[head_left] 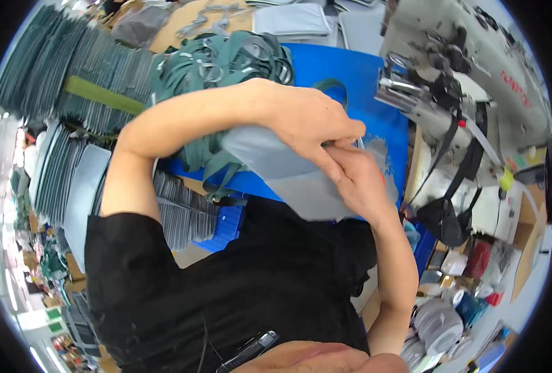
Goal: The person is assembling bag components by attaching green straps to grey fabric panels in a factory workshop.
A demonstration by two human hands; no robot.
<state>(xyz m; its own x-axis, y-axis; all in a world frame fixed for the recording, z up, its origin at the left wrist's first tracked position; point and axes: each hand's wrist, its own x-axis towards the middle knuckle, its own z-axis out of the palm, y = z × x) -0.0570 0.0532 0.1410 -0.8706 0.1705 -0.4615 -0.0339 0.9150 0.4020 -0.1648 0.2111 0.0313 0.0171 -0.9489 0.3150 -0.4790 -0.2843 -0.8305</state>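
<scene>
A grey, soft-looking panel (307, 189) hangs tilted in front of me, over the near edge of the blue work surface. My left hand (310, 121) reaches across its top with the fingers closed on the upper right edge. My right hand (360, 177) meets it there, fingers pinched at the same edge. A thin pale tip and a bit of orange-red show beside my right hand; what they belong to is hidden. Just beyond my left hand a green strap loop (335, 87) curves up. A heap of green straps with metal rings (226, 62) lies past my left forearm.
On the right stands an industrial sewing machine (468, 68) with black straps hanging from it. The blue tabletop (366, 68) reaches up to it. Tall stacks of grey-green panels (95, 68) rise on the left. A blue crate (223, 227) sits below the table edge.
</scene>
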